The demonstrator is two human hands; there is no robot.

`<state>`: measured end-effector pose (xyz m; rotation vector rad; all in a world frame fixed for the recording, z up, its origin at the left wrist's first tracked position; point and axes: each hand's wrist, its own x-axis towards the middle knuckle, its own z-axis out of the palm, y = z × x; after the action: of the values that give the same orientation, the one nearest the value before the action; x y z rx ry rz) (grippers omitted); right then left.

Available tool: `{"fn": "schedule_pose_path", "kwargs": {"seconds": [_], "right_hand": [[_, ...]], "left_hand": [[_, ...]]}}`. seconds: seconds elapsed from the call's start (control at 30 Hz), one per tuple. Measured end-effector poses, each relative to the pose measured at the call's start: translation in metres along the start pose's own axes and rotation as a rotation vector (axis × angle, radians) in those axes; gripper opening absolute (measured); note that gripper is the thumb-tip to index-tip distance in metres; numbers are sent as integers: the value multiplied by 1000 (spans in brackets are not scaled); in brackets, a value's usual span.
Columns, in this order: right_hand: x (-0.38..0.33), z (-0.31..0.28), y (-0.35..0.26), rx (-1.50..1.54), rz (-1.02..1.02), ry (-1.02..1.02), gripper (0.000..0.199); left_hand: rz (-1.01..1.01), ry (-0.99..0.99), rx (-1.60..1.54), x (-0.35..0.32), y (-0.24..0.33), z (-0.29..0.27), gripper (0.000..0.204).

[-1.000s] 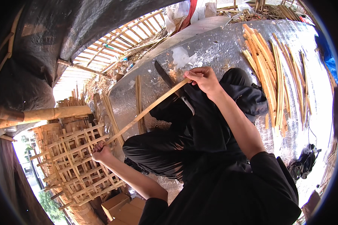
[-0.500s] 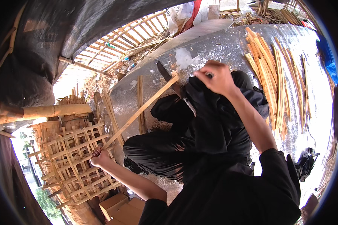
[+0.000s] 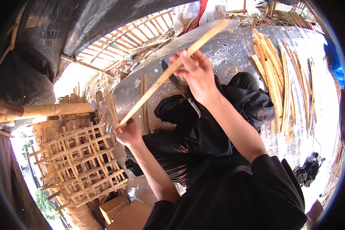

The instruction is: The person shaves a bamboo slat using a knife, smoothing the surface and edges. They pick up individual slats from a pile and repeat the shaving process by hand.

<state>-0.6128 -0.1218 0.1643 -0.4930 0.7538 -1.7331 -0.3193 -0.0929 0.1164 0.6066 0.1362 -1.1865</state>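
A long, pale bamboo strip slants up to the right in front of me. My left hand is closed around its lower end. Farther up, my right hand grips the strip between thumb and fingers, with its far end sticking out beyond. Under the right hand, a dark-bladed knife lies slanted against my black-clothed legs; my right hand covers part of it. Two narrow strips stretch across the silver sheet just right of my left hand.
A bundle of split bamboo strips lies on the silver sheet at the right. A woven bamboo lattice leans at the left, near a cardboard box. A thick bamboo pole juts in above it.
My right hand has moved left and taken hold of the strip. My left hand has risen rightward, away from the lattice. The strip's far end now reaches higher and farther right.
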Motion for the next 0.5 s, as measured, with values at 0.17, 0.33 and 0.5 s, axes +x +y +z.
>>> {"fn": "schedule_pose_path", "kwargs": {"seconds": [0.17, 0.33, 0.5], "right_hand": [[41, 32, -58, 50, -284, -163, 28], [40, 96, -51, 254, -467, -282, 21], [-16, 115, -2, -360, -204, -939, 18]], "left_hand": [[102, 281, 837, -23, -9, 14, 62], [626, -263, 897, -60, 13, 111, 59], [829, -556, 486, -144, -26, 210, 67]]}}
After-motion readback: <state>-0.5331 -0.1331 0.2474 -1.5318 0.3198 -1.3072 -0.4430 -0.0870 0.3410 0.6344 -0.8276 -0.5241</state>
